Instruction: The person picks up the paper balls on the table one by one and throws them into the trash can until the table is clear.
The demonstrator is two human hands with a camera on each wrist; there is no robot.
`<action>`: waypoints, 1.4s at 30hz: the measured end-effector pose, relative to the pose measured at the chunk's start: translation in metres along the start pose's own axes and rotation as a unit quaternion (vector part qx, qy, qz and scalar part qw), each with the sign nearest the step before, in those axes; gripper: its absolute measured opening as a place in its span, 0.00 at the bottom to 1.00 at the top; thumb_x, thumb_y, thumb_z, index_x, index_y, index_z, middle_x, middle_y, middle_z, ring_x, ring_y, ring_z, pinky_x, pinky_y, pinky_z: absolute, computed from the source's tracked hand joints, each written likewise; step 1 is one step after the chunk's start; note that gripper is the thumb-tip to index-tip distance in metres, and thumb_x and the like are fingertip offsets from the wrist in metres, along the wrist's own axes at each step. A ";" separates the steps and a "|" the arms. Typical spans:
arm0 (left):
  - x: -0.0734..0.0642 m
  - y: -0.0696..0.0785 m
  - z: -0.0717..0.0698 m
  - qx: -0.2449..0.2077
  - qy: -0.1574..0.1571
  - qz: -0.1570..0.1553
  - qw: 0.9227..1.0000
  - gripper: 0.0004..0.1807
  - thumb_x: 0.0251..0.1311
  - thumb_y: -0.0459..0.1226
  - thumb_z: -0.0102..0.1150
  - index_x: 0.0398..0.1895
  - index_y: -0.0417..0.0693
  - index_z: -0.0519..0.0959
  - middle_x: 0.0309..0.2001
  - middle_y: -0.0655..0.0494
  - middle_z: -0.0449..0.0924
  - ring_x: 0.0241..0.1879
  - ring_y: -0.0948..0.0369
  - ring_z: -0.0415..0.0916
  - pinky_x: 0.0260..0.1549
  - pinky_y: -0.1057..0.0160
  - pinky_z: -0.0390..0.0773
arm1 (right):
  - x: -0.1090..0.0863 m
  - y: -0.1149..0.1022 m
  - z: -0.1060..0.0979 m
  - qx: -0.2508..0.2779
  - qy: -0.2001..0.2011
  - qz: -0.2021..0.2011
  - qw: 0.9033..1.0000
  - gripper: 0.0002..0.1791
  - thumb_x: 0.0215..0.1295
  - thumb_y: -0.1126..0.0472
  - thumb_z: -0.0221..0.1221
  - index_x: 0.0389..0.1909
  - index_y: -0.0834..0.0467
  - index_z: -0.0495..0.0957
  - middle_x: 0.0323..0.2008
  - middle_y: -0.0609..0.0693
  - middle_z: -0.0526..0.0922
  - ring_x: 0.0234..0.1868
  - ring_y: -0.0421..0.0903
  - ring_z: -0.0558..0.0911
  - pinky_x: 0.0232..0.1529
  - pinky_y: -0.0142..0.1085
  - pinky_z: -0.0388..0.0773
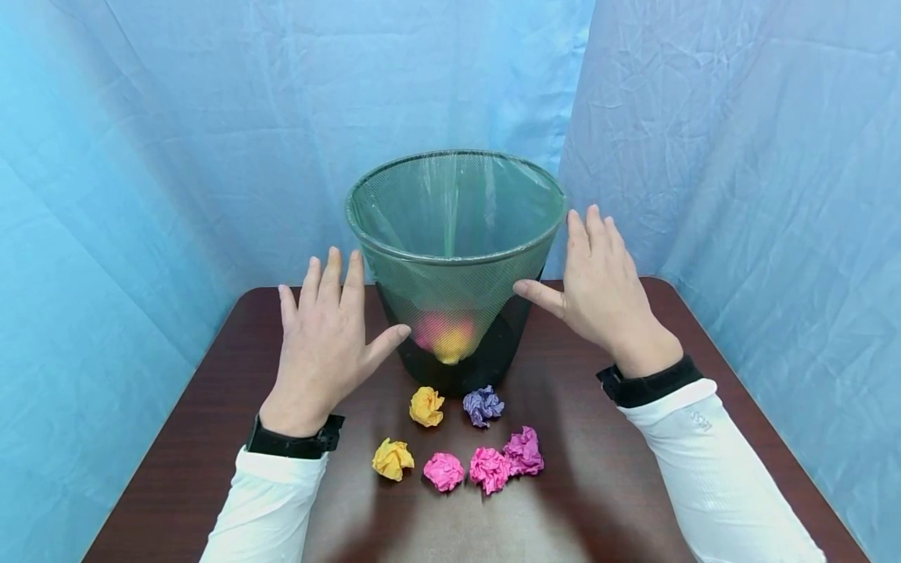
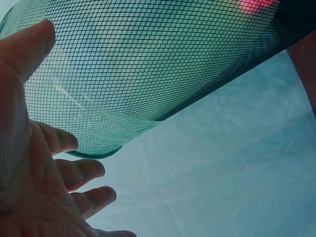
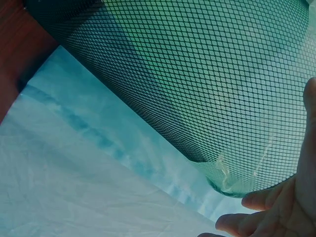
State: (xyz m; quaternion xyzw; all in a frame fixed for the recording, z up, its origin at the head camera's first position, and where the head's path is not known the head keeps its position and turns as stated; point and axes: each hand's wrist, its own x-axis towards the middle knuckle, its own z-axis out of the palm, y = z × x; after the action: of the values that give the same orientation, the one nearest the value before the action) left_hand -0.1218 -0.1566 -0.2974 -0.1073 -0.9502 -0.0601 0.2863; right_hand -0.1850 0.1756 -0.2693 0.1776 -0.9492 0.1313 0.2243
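Observation:
A black mesh wastebasket [image 1: 507, 336] with a green plastic liner [image 1: 450, 211] stands upright on the table. Through its mesh show pink and yellow crumpled paper balls [image 1: 450, 344]. My left hand [image 1: 324, 344], fingers spread and straight, is beside the basket's left side; the left wrist view shows its palm facing the mesh [image 2: 123, 64]. On the other side my right hand [image 1: 605, 281] has its fingers extended near the rim, thumb in front of the mesh. Whether either hand touches the basket, I cannot tell. Neither holds anything.
In front of the basket lie crumpled paper balls: two yellow [image 1: 426, 407], one purple-blue [image 1: 482, 407], two pink [image 1: 444, 471] and one magenta [image 1: 524, 451]. The brown table [image 1: 211, 461] has blue curtains [image 1: 232, 117] behind and at both sides.

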 end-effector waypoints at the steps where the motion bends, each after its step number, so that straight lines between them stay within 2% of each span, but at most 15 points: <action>1: -0.001 0.000 0.001 0.000 -0.002 -0.001 1.000 0.58 0.53 0.71 0.51 0.77 0.42 0.51 0.74 0.35 0.54 0.72 0.37 0.49 0.60 0.23 0.49 | -0.001 0.000 0.001 -0.002 -0.002 0.002 1.000 0.65 0.55 0.21 0.47 0.75 0.70 0.45 0.73 0.73 0.49 0.73 0.69 0.49 0.71 0.59 0.50; 8: -0.005 -0.002 0.006 -0.003 -0.022 -0.006 1.000 0.59 0.53 0.72 0.50 0.78 0.43 0.51 0.75 0.36 0.53 0.72 0.37 0.48 0.59 0.23 0.49 | -0.006 0.002 0.009 -0.011 -0.021 0.017 1.000 0.66 0.54 0.18 0.44 0.76 0.66 0.44 0.75 0.71 0.46 0.73 0.70 0.47 0.70 0.61 0.50; 16: -0.010 -0.002 0.011 0.000 -0.046 -0.014 0.999 0.58 0.53 0.73 0.48 0.78 0.46 0.49 0.75 0.36 0.51 0.73 0.37 0.46 0.58 0.21 0.48 | -0.013 0.004 0.017 -0.025 -0.035 0.013 0.999 0.66 0.53 0.17 0.43 0.77 0.63 0.43 0.74 0.72 0.47 0.73 0.71 0.47 0.69 0.62 0.50; 26: -0.017 -0.001 0.017 -0.001 -0.059 -0.014 0.998 0.58 0.53 0.72 0.49 0.78 0.47 0.50 0.75 0.37 0.52 0.73 0.37 0.45 0.58 0.21 0.47 | -0.022 0.007 0.026 -0.031 -0.041 0.014 0.999 0.65 0.53 0.17 0.43 0.77 0.63 0.45 0.74 0.72 0.49 0.72 0.72 0.48 0.68 0.64 0.52; 34: -0.022 0.000 0.023 -0.006 -0.058 -0.015 0.998 0.58 0.52 0.71 0.53 0.78 0.47 0.52 0.75 0.37 0.53 0.73 0.39 0.45 0.58 0.20 0.47 | -0.028 0.009 0.032 -0.025 -0.051 0.021 0.998 0.65 0.53 0.18 0.45 0.77 0.62 0.44 0.74 0.73 0.49 0.72 0.73 0.48 0.68 0.64 0.51; 42: -0.028 0.001 0.029 0.000 -0.072 -0.018 0.997 0.58 0.51 0.73 0.51 0.78 0.48 0.51 0.75 0.38 0.52 0.73 0.39 0.45 0.57 0.20 0.47 | -0.035 0.012 0.039 -0.023 -0.054 0.020 0.998 0.65 0.53 0.17 0.44 0.77 0.62 0.46 0.73 0.73 0.50 0.71 0.73 0.49 0.67 0.64 0.53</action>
State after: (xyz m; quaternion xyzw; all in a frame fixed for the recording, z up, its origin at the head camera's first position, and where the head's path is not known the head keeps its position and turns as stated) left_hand -0.1140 -0.1552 -0.3368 -0.0946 -0.9700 -0.0575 0.2165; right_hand -0.1749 0.1830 -0.3214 0.1605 -0.9660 0.1040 0.1738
